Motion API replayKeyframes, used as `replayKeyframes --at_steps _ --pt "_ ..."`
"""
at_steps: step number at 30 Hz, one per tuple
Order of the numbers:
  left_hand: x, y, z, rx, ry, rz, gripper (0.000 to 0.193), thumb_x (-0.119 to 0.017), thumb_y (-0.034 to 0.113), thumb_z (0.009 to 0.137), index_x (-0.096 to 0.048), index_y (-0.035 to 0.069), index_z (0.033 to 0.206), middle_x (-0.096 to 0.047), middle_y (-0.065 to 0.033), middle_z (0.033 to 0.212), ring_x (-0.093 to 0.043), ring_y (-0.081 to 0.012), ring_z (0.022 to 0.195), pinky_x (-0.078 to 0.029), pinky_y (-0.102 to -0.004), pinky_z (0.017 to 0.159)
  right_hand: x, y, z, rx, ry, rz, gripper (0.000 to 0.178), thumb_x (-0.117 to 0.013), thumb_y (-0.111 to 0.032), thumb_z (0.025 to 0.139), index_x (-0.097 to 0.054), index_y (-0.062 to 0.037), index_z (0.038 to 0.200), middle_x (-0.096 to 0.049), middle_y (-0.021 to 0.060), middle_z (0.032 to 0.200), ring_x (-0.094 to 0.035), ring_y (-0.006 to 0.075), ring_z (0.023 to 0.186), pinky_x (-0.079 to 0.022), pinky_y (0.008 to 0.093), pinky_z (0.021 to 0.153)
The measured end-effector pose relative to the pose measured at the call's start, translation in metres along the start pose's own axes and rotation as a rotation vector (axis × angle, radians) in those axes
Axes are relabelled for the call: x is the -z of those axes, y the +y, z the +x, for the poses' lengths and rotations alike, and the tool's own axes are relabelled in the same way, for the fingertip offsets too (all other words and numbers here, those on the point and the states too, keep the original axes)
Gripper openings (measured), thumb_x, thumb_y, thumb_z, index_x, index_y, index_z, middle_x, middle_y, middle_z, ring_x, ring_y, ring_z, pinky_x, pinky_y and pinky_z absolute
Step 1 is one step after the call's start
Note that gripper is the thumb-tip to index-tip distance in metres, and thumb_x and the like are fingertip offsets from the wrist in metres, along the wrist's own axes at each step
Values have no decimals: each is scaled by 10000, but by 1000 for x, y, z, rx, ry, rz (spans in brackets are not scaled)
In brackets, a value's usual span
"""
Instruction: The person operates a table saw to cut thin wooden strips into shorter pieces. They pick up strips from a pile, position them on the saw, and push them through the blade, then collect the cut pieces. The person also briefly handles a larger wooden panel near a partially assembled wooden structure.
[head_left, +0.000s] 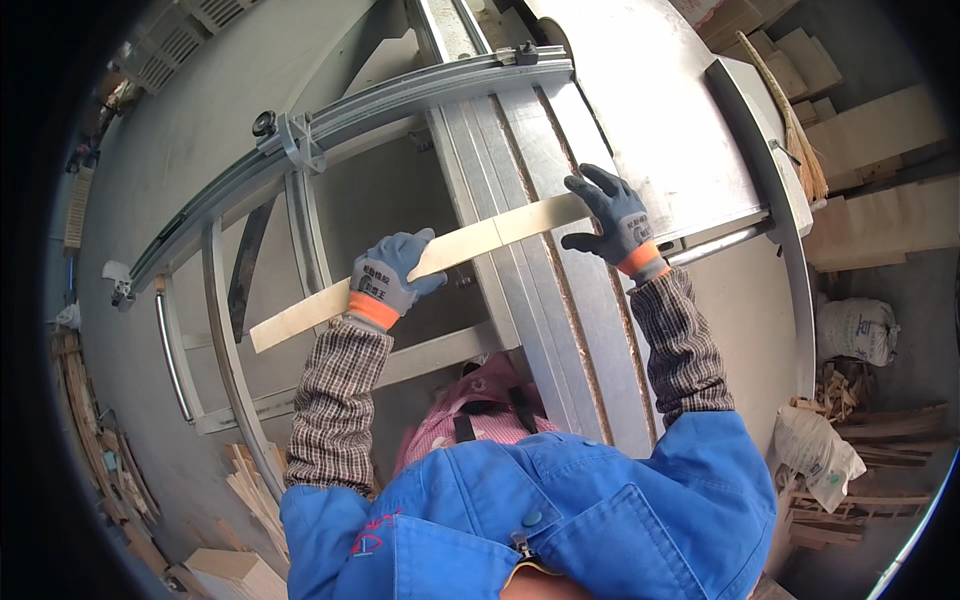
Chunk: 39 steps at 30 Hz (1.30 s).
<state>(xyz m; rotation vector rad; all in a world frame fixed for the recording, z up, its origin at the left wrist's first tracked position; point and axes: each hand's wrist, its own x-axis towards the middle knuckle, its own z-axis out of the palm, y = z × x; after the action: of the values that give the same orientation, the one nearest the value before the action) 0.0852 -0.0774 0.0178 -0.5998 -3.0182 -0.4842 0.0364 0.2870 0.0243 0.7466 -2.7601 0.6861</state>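
A long pale wooden strip (497, 232) lies aslant in front of me, across the metal sliding table (520, 165) of a panel saw. My left hand (393, 270), in a grey-blue work glove with an orange cuff, is closed around the strip left of its middle. The strip's left end juts out past that hand over the open frame. At its right end is my right hand (612, 218), in a matching glove. The thumb and fingers there are spread apart on either side of the strip's end, and the palm side is partly hidden.
Beyond the strip runs a curved-looking metal fence (400, 105) with a clamp-like stop (298, 140). Stacked boards (880, 130), a broom (790, 125) and white sacks (855, 330) stand at the right. Wood offcuts (255, 490) lie on the floor at the lower left.
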Motion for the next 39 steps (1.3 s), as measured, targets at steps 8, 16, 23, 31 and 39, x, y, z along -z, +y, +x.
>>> replayKeyframes --at_steps 8,16,23,31,39 --pt "-25 23 98 -48 -171 -138 560 -738 464 755 -617 123 1181 -650 -106 1114 -635 -320 1007 -509 -433 854 4 102 3 -92 -116 148 455 -802 -206 756 -649 -133 1178 -644 103 1126 -623 286 1041 -524 392 894" --pt "-55 18 198 -30 -383 -133 592 -740 493 756 -619 121 1200 -623 -131 1191 -609 -314 1080 -488 -415 913 14 172 28 -310 -247 189 517 -813 -232 755 -625 -118 1224 -614 120 1173 -588 291 1095 -492 398 949" --pt "-106 -1 292 -59 -202 -30 684 -786 357 749 -514 111 1327 -570 -146 1277 -565 -338 1164 -451 -412 992 -4 246 95 -424 -221 -59 576 -857 -206 669 -644 -201 1204 -628 64 1207 -570 292 1160 -470 397 993" --pt "-159 13 383 -76 -200 -67 679 -815 284 717 -522 117 1307 -561 -127 1228 -535 -323 1159 -428 -394 994 -15 338 128 -595 -176 -30 593 -834 -162 674 -629 -227 1227 -595 65 1232 -555 282 1185 -467 392 1006" --pt "-162 17 406 -28 -113 121 689 -835 395 678 -570 171 1274 -590 -69 1182 -541 -282 1114 -431 -389 973 -50 399 144 -586 -134 7 622 -840 -153 674 -629 -261 1249 -582 72 1288 -542 289 1222 -469 393 1022"
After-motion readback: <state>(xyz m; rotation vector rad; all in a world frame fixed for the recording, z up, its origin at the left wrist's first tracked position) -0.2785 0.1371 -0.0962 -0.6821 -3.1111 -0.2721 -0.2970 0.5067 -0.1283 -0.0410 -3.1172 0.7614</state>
